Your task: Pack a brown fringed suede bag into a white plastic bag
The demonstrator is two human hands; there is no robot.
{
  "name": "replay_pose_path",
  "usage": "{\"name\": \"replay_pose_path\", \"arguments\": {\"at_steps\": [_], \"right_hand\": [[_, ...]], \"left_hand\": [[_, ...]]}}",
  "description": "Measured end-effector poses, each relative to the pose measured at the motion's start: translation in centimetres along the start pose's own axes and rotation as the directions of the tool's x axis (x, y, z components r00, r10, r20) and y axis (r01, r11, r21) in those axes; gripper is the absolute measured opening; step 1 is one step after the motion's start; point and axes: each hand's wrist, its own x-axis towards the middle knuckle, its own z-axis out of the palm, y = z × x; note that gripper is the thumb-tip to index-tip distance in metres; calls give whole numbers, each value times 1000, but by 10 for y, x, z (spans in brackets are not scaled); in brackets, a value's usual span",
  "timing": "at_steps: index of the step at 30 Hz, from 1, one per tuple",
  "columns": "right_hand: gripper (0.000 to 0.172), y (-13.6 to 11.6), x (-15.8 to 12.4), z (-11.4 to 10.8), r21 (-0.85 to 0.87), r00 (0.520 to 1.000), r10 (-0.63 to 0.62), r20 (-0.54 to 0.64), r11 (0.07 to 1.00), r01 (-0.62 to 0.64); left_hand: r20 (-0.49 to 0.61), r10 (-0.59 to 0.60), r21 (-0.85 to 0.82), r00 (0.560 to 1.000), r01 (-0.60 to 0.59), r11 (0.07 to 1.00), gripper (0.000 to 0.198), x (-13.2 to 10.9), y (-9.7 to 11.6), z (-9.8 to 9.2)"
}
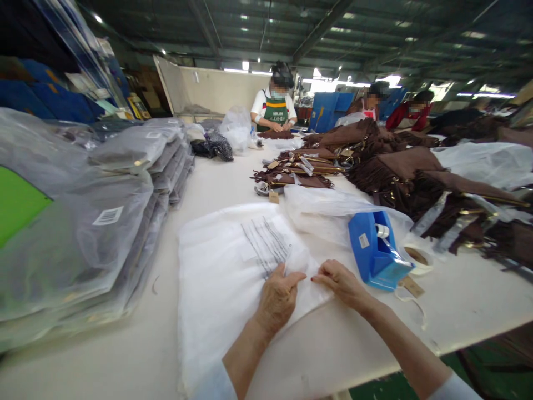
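Observation:
A translucent white plastic bag [220, 278] with lines of dark print lies flat on the table before me. My left hand [278, 297] is closed on the bag's right part, thumb pointing right, with the plastic bunched beside its fingers. Close to it, my right hand [339, 280] pinches the bag's right edge between thumb and fingers. The fingertips of the two hands are a short gap apart. Just right of my right hand stands a blue tape dispenser [366, 253] with a strip of clear tape at its front.
Stacked bagged goods [125, 222] line the left side. Brown fringed bags [400, 172] are heaped at the right, more [295, 169] lie ahead. A tape roll [418, 259] and a tag [411, 286] sit by the dispenser. A co-worker in a green apron [275, 111] works across the table [216, 183].

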Motion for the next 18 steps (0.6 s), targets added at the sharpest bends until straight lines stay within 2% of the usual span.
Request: {"name": "replay_pose_path", "arguments": {"at_steps": [4, 7, 8, 10, 12, 14, 18], "right_hand": [[38, -16, 5, -10, 36, 999, -32, -31, 999, 33], [39, -29, 13, -12, 59, 998, -47, -50, 997, 50], [39, -31, 15, -12, 66, 997, -47, -58, 997, 51], [37, -33, 18, -10, 83, 996, -33, -86, 996, 40], [35, -30, 15, -10, 106, 994, -7, -111, 994, 19], [33, -21, 8, -11, 127, 994, 3, -105, 992, 10], [31, 0, -9, -10, 115, 1000, -26, -17, 993, 28]], "left_hand": [[19, 12, 7, 1000, -12, 1000, 26, -1, 5, -3], [30, 15, 44, 999, -16, 999, 50, -2, 6, -3], [27, 20, 56, 999, -21, 998, 52, -2, 6, -2], [8, 28, 65, 1000, -28, 998, 38, -2, 4, -1], [-21, 25, 57, 999, -24, 998, 32, -1, 1, 0], [-40, 30, 41, 999, -29, 999, 38, -1, 0, 1], [-68, 82, 5, 994, -82, 997, 45, -2, -1, 1]]}}
